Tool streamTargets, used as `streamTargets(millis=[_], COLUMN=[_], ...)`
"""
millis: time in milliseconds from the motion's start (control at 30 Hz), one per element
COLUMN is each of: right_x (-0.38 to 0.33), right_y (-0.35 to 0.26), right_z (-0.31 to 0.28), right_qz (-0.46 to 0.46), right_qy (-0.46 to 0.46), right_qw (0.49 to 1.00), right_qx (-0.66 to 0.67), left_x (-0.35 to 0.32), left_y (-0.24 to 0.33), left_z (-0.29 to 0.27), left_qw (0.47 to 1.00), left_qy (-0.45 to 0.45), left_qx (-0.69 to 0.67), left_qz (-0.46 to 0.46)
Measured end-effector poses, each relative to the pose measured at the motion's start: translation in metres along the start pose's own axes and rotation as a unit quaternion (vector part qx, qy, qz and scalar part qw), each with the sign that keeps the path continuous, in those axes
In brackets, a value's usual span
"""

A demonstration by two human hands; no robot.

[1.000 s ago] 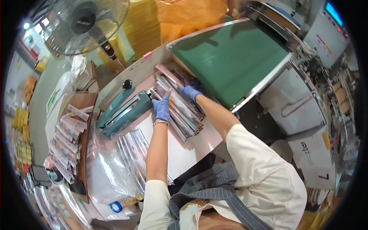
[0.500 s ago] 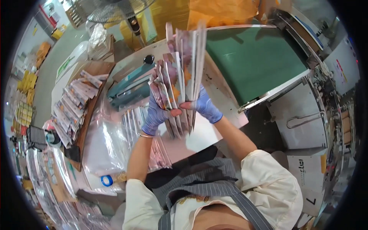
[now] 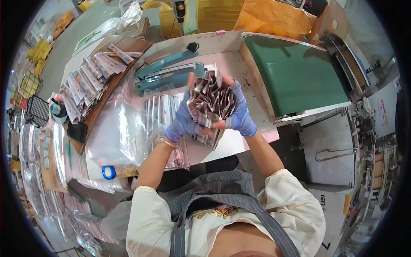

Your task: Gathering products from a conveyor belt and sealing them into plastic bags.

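I have both hands around one thick bundle of slim printed packets (image 3: pixel 211 97), just above the middle of the frame. Their creased brownish ends turn up toward my camera, packed tightly together. My left hand (image 3: pixel 183 120), in a blue glove that bares the fingertips, cups the bundle's left side; my right hand (image 3: pixel 243 113), gloved alike, cups its right side. The fingers curve around the packets and squeeze them from both sides, and the thumbs press in near each other at the lower edge. I cannot tell whether the bundle's underside touches the pink tabletop (image 3: pixel 267 132).

Just above and left of the bundle sits a teal hand-lever heat sealer (image 3: pixel 171 76). Close beside my left hand, a row of packets (image 3: pixel 158 111) lies on the table, next to clear plastic bags (image 3: pixel 115 137) at centre left. Below those bags is a roll of tape with a blue core (image 3: pixel 108 172). In the upper left, more packets (image 3: pixel 92 79) overlap in a heap on a brown board (image 3: pixel 101 115). A green conveyor belt (image 3: pixel 297 77) fills the upper right, with an orange sack (image 3: pixel 276 19) beyond it at the top edge.
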State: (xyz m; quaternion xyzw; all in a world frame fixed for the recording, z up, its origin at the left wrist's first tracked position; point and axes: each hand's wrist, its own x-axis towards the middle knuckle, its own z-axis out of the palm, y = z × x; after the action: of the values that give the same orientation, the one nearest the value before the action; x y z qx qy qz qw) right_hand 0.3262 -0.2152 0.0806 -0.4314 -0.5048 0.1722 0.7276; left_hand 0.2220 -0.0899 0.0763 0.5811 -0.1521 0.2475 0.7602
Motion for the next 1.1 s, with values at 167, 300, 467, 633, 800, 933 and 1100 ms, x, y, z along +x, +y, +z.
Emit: streamTargets(millis=[167,300,467,633,800,933,1100], right_x=[-0.010,-0.019,-0.047,-0.046,-0.043,-0.058,-0.047], right_y=[-0.010,-0.004,0.050,0.059,0.091,0.128,0.051], right_z=[0.043,0.041,0.084,0.135,0.163,0.188,0.181], right_qz=[0.082,0.373,0.395,0.419,0.391,0.237,0.278], right_qy=[0.049,-0.097,-0.217,-0.240,-0.272,-0.236,-0.142], right_qw=[0.994,0.921,0.889,0.864,0.870,0.941,0.935], right_qx=[-0.047,0.053,0.084,0.141,0.125,0.054,0.168], left_x=[-0.048,-0.113,-0.205,-0.230,-0.222,-0.239,-0.246], left_y=[0.014,0.036,0.013,0.057,0.082,0.119,0.032], left_z=[-0.004,0.041,0.042,-0.078,-0.068,0.008,-0.009], left_qw=[0.982,0.835,0.834,0.486,0.580,0.661,0.857], left_qy=[0.066,0.176,0.438,0.300,0.126,-0.009,0.507], left_qx=[0.147,-0.280,0.314,0.818,0.792,0.747,0.004], left_qz=[-0.100,-0.439,-0.123,-0.075,-0.142,-0.075,-0.093])
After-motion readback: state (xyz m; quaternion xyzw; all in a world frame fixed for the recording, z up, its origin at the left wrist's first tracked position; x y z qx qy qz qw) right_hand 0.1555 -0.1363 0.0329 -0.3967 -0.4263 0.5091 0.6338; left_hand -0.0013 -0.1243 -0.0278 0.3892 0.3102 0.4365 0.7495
